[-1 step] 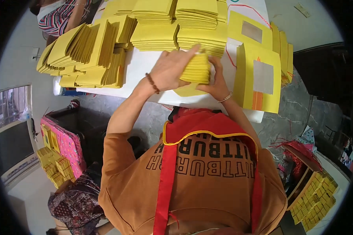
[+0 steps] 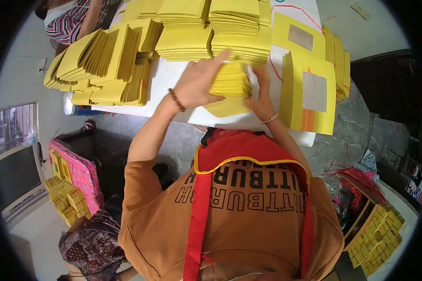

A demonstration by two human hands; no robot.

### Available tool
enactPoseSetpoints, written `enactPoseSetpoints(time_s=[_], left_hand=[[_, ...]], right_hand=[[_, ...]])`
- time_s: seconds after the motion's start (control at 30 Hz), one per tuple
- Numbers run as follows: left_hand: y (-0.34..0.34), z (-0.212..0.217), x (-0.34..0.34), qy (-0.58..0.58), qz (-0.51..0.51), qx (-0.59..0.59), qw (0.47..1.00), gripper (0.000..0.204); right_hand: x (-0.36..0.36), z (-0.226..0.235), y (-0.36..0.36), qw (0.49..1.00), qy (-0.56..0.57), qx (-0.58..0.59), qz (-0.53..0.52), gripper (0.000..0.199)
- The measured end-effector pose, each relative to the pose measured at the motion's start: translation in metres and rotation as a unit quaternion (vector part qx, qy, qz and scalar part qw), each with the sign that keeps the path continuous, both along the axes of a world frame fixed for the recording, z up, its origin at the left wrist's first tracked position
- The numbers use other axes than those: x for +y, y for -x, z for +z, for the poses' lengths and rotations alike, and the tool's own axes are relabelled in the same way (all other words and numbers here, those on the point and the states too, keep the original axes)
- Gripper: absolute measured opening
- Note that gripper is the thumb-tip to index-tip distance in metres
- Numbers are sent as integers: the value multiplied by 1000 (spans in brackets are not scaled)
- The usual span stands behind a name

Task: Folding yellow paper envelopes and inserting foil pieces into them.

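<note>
A small stack of folded yellow paper sheets is between my two hands above the white table's near edge. From its left side my left hand grips it, thumb at the near end and index finger stretched along the far end. My right hand curves round the stack's fanned right edge, its fingers slightly blurred and its thumb low beside the sheets. Beneath the stack, a flat yellow sheet shows near the table edge.
Thick piles of folded yellow paper stand beyond my hands, and more piles lean at the left. A yellow folder with a grey patch lies at the right. Another person's arm shows at the far left.
The stack and my left hand have shifted slightly left. More of the flat yellow sheet beneath shows, and my right thumb sits farther toward the stack's outer edge.
</note>
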State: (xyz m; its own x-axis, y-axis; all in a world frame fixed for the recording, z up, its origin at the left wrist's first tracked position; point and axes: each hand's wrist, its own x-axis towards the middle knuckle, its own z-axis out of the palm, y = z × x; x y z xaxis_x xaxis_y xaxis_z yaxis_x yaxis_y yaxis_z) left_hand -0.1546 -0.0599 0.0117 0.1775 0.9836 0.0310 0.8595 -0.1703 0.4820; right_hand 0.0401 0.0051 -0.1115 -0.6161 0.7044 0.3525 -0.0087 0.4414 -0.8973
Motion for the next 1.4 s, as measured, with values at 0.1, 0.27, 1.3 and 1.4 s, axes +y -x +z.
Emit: enactPoseSetpoints(time_s=[0.1, 0.27, 1.3, 1.4], left_hand=[[23, -6, -16, 8, 66, -201, 977, 109], [38, -43, -29, -16, 123, -492, 862, 115], [47, -185, -43, 34, 100, -72, 992, 96], [42, -155, -41, 37, 86, -268, 959, 107]], right_hand=[[0, -9, 6, 893, 375, 195, -153, 74], [-7, -29, -22, 789, 527, 273, 158, 85], [-5, -55, -10, 980, 200, -17, 11, 92], [-2, -49, -11, 979, 200, -21, 8, 88]])
